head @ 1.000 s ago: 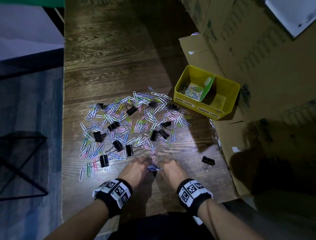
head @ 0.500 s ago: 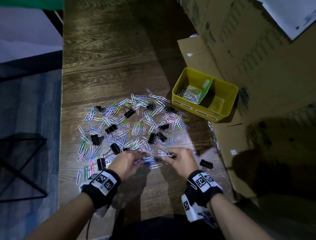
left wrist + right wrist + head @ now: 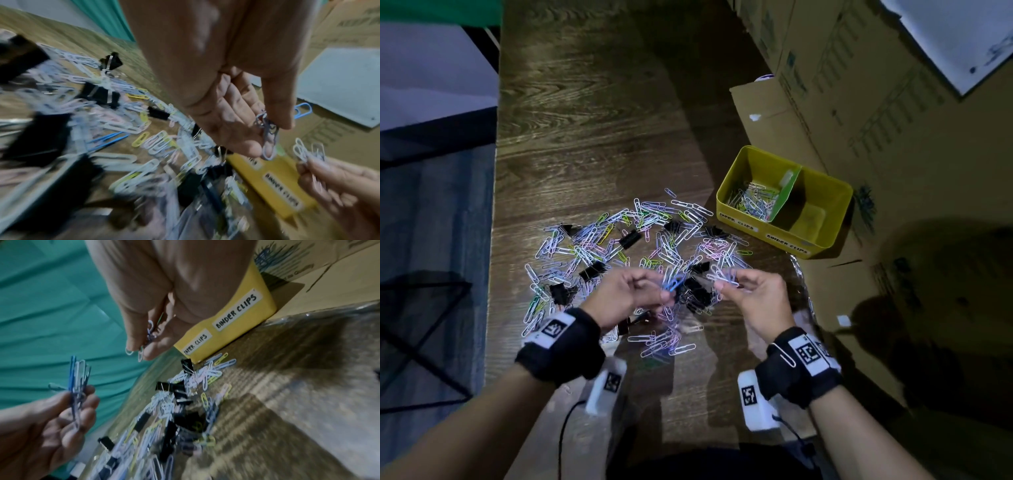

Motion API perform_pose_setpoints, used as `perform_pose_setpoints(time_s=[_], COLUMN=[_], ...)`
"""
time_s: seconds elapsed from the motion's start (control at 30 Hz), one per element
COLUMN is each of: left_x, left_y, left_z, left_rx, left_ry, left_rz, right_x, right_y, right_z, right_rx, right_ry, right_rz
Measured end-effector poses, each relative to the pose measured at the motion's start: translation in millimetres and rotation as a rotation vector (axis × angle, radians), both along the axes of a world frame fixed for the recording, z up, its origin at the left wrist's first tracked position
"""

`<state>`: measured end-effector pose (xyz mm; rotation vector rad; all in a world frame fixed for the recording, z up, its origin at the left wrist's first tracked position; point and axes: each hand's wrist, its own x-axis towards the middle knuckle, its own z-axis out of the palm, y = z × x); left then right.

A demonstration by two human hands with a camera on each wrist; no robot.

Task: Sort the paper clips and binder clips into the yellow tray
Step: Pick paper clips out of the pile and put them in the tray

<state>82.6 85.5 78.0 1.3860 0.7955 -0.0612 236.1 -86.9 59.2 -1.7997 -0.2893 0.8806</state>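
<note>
Two bare hands hang above the near edge of a wide scatter of pastel wire paper clips [image 3: 654, 236] mixed with black metal binder clips [image 3: 629, 238], all spread across the dark wood-grain tabletop [image 3: 592, 120] in the middle of the head view. The left hand [image 3: 626, 296] pinches a small bunch of paper clips, a bright blue one [image 3: 674, 283] among them, between thumb and curled fingers. The right hand [image 3: 755, 296] pinches its own small bunch of white and pale clips [image 3: 724, 275] in the same way. Neither hand touches the pile.

At the right of centre stands the yellow plastic tray [image 3: 839, 219], parted by a green divider [image 3: 786, 193]. Its left compartment, labelled paper clips, already holds a shallow heap of clips [image 3: 751, 202]; the right one, labelled binder clips, looks bare, though its floor is partly in shadow. Brown cardboard boxes [image 3: 876, 113] fill the upper right of the frame.

The step in hand appears to be gathering paper clips for delivery, and the sorting seems at an early stage, since most clips lie loose on the wood. The next move likely calls for carrying both bunches up and to the right, over the tray's left compartment, then loosening the fingers low enough that nothing bounces across the divider. A stray clip hooked on the right wristband [image 3: 786, 356] may need picking off.
</note>
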Motion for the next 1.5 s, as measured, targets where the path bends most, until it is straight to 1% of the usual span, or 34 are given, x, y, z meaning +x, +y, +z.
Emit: perform_pose_setpoints(time_s=[0.07, 0.13, 0.2, 0.23, 0.37, 0.47, 0.57, 0.6, 0.67, 0.73, 0.8, 0.87, 0.93, 1.0, 1.07, 1.13, 1.2, 1.23, 1.37, 1.43, 1.5], left_x=[24, 55, 91, 110, 182, 216, 227, 226, 220, 207, 185, 155, 117, 77, 44, 17, -1, -5, 7, 21, 31], left_y=[10, 18, 23, 25, 29, 29, 25, 25, 24, 23, 23, 24, 26, 22, 13, 3, -6, -10, -24, -31, -37], left_z=[17, 32, 43, 46, 37, 17, 5, 3, 4, 8, 10, 10, 5, -5, -19, -38, -53, -59, -62, -61, -65], left_rx=[-0.057, -0.082, -0.040, 0.002, 0.171, 0.404, 0.571, 0.621, 0.665, 0.624, 0.579, 0.578, 0.634, 0.715, 0.828, 0.925, 1.011, 1.045, 1.145, 1.140, 1.131], left_ry=[-0.063, -0.138, -0.199, -0.203, -0.110, 0.056, 0.161, 0.177, 0.144, 0.054, -0.018, -0.031, 0.018, 0.084, 0.081, 0.064, 0.115, 0.157, 0.250, 0.305, 0.368], left_rz=[0.013, 0.036, 0.035, 0.028, -0.018, -0.172, -0.330, -0.358, -0.327, -0.214, -0.114, -0.098, -0.186, -0.353, -0.536, -0.647, -0.687, -0.697, -0.687, -0.675, -0.652], right_x=[8, 21, 37, 46, 80, 109, 134, 142, 155, 161, 160, 154, 142, 120, 96, 69, 48, 40, 20, 15, 10], right_y=[2, 4, 8, 10, 25, 41, 59, 65, 76, 85, 90, 91, 89, 81, 71, 60, 50, 47, 48, 49, 49], right_z=[11, 23, 33, 36, 42, 45, 41, 38, 31, 26, 27, 32, 38, 41, 37, 26, 9, 1, -26, -32, -36], right_rx=[0.055, 0.110, 0.163, 0.193, 0.223, 0.190, 0.073, 0.015, -0.105, -0.228, -0.320, -0.353, -0.317, -0.218, -0.149, -0.193, -0.324, -0.373, -0.486, -0.523, -0.522], right_ry=[0.036, 0.036, 0.024, 0.018, -0.036, -0.087, -0.154, -0.204, -0.304, -0.380, -0.415, -0.455, -0.485, -0.460, -0.449, -0.451, -0.538, -0.583, -0.664, -0.667, -0.642], right_rz=[-0.069, -0.111, -0.155, -0.180, -0.270, -0.335, -0.266, -0.231, -0.147, -0.027, 0.109, 0.231, 0.307, 0.325, 0.376, 0.519, 0.670, 0.709, 0.801, 0.844, 0.820])
